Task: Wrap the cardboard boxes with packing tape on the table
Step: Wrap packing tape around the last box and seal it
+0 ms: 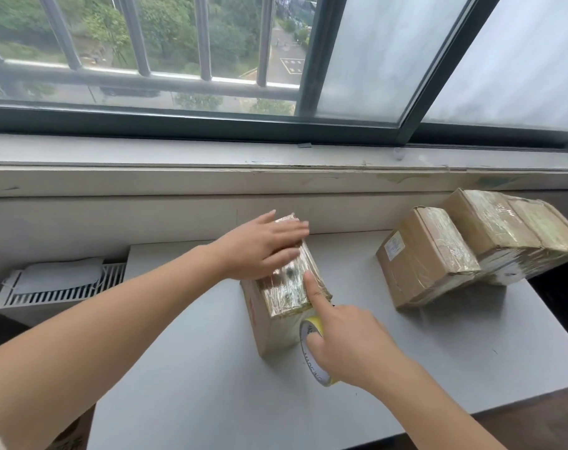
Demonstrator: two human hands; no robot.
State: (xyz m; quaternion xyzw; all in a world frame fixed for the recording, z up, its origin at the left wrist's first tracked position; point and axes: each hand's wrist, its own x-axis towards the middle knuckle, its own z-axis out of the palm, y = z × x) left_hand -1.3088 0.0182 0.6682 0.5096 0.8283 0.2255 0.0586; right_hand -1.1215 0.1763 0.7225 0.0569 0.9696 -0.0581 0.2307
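Note:
A cardboard box [269, 323] stands in the middle of the grey table [191, 384], its top shiny with clear tape. My left hand [260, 248] lies flat on the far part of that top, fingers spread. My right hand [347, 339] holds a roll of packing tape [310, 355] against the box's near right corner, with the thumb through the core. Its index finger is stretched out and presses on the taped top edge. Most of the roll is hidden by the hand.
Two more taped cardboard boxes [429, 254] [510, 235] lean together at the table's back right. A white vented unit [58, 284] sits left of the table, below the window sill [276, 157]. The table's right edge drops to dark floor.

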